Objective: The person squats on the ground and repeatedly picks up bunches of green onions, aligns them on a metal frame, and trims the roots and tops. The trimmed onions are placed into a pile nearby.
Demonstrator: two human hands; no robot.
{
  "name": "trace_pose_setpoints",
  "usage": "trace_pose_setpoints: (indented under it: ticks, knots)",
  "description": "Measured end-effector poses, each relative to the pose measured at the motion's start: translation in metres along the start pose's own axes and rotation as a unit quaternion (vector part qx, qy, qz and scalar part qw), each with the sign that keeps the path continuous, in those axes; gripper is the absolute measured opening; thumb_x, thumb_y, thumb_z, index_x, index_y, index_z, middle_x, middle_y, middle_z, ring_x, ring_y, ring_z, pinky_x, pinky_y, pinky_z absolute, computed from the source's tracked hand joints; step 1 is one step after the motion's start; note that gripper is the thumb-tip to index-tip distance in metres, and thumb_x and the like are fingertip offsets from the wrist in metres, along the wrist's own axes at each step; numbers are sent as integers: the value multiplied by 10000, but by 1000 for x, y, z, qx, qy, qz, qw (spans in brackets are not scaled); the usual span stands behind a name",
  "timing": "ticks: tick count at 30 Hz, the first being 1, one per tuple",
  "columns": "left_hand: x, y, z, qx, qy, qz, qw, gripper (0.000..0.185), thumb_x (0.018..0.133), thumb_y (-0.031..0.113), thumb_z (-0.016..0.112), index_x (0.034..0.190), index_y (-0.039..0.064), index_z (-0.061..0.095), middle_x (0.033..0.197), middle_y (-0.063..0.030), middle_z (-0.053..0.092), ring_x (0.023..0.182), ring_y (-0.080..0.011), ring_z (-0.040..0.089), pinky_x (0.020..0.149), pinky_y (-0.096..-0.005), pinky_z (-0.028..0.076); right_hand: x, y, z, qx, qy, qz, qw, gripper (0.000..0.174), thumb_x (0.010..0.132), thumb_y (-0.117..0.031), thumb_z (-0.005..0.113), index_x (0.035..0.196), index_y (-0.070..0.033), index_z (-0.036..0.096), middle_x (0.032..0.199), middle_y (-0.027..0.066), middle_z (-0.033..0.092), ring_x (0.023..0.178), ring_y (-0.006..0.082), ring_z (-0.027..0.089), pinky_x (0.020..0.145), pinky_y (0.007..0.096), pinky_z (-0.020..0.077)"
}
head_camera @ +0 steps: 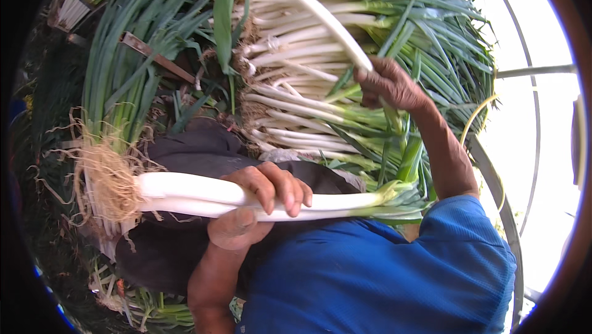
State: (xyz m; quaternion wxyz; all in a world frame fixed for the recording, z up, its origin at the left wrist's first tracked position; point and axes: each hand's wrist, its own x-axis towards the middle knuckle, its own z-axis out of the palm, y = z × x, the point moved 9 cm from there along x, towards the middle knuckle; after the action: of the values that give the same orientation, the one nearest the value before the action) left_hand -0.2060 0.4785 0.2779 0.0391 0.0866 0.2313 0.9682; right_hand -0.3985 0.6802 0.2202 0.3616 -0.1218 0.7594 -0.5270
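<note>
My left hand (259, 195) is closed around thick white leek stalks (185, 193). They lie crosswise above my lap, tangled roots (108, 186) to the left, green tops (402, 202) to the right. My right hand (393, 82) grips a single long leek (319, 10) where its white shaft turns green. That shaft slants up and left, out of the top of the view, so its root end is hidden. Just beyond lies a large heap of leeks (296, 47), white shafts and roots to the left, leaves (444, 42) to the right.
More leeks (125, 75) with upright green leaves stand at the left, beside a rusty flat bar (157, 58). A tied bundle (76, 8) sits at the far upper left. Loose trimmings (162, 308) lie at lower left. Curved frame poles (499, 186) rise at the right.
</note>
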Motion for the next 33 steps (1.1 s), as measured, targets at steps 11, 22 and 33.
trace_pose_setpoints:
  ticks: [11, 22, 33]
  knots:
    - [-12, 3, -33, -9, 103, 42, 994, 321, 974, 344, 653, 1034, 37, 581, 1074, -166, 595, 1084, -292, 601, 1070, -542, 430, 9, 13, 49, -124, 9, -36, 992, 414, 1041, -422, 610, 1013, -9, 613, 688, -20, 560, 607, 72, 546, 536, 279, 467]
    - [-27, 2, -48, 65, 182, 97, 976, 653, 1040, 434, 551, 1489, -7, 375, 1516, -220, 417, 1465, -393, 362, 1252, -547, 225, -63, 24, 145, -151, -358, 19, 921, 684, 1053, -546, 494, 1471, -5, 484, 1205, 264, 684, 1138, 361, 642, 996, 442, 481]
    - [-26, 2, -39, 79, 143, 80, 983, 507, 997, 527, 612, 1123, 47, 511, 1005, -124, 573, 971, -247, 577, 1032, -537, 410, 74, 198, 42, -574, -48, 120, 808, 298, 832, -234, 697, 1037, -17, 695, 1034, 239, 720, 1005, 389, 703, 869, 435, 567]
